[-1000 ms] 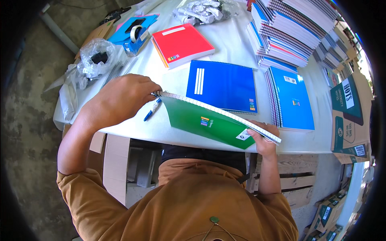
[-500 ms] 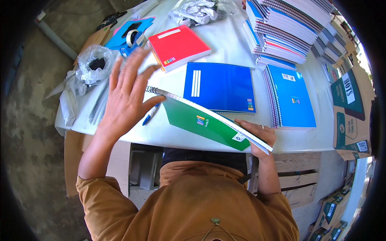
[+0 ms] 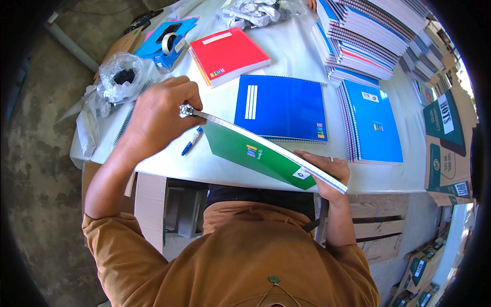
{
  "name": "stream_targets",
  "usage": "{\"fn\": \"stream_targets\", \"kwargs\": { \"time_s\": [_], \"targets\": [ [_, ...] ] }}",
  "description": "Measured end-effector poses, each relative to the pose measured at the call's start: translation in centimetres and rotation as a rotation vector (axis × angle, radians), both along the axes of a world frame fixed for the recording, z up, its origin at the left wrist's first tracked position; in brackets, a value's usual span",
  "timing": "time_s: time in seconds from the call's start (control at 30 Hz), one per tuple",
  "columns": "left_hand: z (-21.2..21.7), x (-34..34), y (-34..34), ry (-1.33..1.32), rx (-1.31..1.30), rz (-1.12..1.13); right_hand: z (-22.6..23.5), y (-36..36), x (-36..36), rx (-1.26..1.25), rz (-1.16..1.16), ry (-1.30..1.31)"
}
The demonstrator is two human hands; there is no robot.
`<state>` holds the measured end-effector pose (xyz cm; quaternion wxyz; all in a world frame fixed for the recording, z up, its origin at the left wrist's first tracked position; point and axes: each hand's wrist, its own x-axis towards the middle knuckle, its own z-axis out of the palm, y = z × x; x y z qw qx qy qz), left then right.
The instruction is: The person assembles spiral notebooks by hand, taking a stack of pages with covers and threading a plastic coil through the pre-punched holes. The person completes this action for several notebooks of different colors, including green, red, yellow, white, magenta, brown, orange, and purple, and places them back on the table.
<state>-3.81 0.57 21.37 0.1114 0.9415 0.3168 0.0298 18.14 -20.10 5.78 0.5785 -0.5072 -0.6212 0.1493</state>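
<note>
A white tabletop [image 3: 296, 66] stands over a rough concrete floor, loaded with notebook stacks. The green notebook [image 3: 255, 153] is tilted on edge at the near rim, so its spine faces up. The left hand [image 3: 158, 115] has fingers closed on the far spiral end; the right hand [image 3: 325, 171] grips the near corner, steadying it. A blue pen [image 3: 190, 143] lies just beneath.
</note>
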Motion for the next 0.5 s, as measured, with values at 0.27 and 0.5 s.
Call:
{"fn": "stream_targets", "kwargs": {
  "time_s": [0.27, 0.5],
  "targets": [
    [-16.5, -4.2, -0.7, -0.034, 0.902, -0.495, 0.2, 0.2, -0.5, 0.160, 0.015, -0.078],
    [-17.5, -2.1, 5.7, -0.858, 1.015, 0.012, 0.2, 0.6, -2.1, 0.195, -0.056, -0.206]
  ]
}}
